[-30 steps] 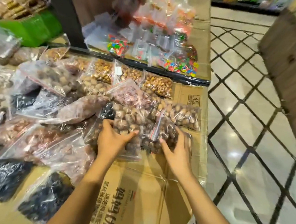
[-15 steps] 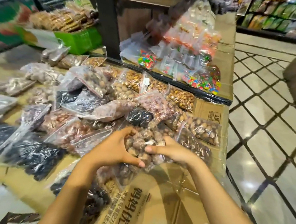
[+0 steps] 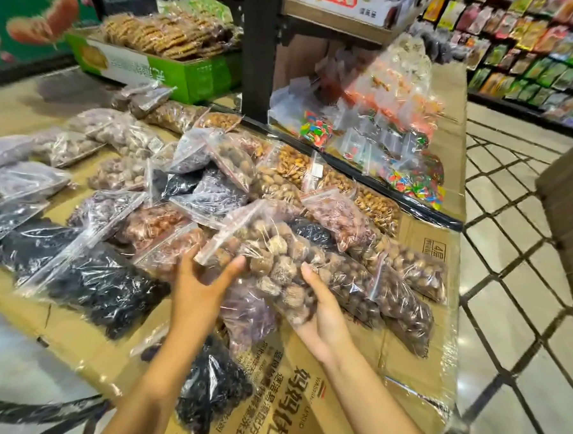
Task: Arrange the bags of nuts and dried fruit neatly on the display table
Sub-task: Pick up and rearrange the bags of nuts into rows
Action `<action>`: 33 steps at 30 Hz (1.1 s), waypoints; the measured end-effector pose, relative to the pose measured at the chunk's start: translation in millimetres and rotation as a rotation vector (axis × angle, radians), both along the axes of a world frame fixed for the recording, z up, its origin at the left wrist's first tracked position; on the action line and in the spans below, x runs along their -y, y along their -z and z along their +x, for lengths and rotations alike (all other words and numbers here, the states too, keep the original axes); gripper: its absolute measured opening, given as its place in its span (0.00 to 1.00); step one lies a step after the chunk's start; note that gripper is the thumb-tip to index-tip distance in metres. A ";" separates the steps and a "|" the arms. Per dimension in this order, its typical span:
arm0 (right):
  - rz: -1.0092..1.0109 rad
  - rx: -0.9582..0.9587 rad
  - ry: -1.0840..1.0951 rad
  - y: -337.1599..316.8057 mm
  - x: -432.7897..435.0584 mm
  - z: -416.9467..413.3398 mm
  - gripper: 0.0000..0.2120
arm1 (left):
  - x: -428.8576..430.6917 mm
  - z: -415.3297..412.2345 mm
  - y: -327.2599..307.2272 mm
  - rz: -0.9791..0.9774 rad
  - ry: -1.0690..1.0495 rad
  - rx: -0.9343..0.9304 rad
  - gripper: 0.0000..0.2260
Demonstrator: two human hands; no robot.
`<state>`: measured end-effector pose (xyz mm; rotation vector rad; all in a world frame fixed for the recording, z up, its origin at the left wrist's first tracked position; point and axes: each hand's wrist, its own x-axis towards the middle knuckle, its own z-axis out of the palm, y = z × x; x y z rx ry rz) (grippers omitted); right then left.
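Observation:
I hold a clear zip bag of brown wrinkled dried fruit (image 3: 276, 259) just above the pile at the table's near edge. My left hand (image 3: 201, 288) grips its zip end between thumb and fingers. Under the bag's lower end, my right hand (image 3: 323, 318) cups it with the thumb on top. Around it lie several other bags on the cardboard-covered display table (image 3: 305, 403): a bag of black dried fruit (image 3: 102, 283) to the left, bags of round hazelnuts (image 3: 408, 273) to the right, and bags of golden nuts (image 3: 375, 208) behind.
A black shelf post (image 3: 257, 49) rises behind the pile, with bags of coloured candy (image 3: 410, 180) to its right. A green box of biscuits (image 3: 160, 71) stands at the back left. Tiled floor (image 3: 507, 278) runs along the table's right edge, and a snack shelf (image 3: 536, 50) is beyond it.
Both hands pressed on the bag lying in the pile a second ago; now they have picked it up and hold it tilted. The view has risen and pulled back.

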<state>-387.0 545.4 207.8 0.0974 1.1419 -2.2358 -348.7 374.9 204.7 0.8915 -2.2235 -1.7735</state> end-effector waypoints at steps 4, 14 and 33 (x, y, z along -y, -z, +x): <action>0.233 -0.111 -0.131 4.3 24.8 7.6 0.28 | 0.0 10.2 7.6 0.613 0.008 -0.118 0.46; 1.012 -0.580 -0.011 24.2 -14.0 -69.8 0.25 | 50.8 30.2 13.5 0.748 -0.314 -0.275 0.31; 1.928 -1.327 -0.806 31.2 8.8 -211.0 0.46 | 27.1 78.6 35.7 0.860 -0.426 -0.378 0.10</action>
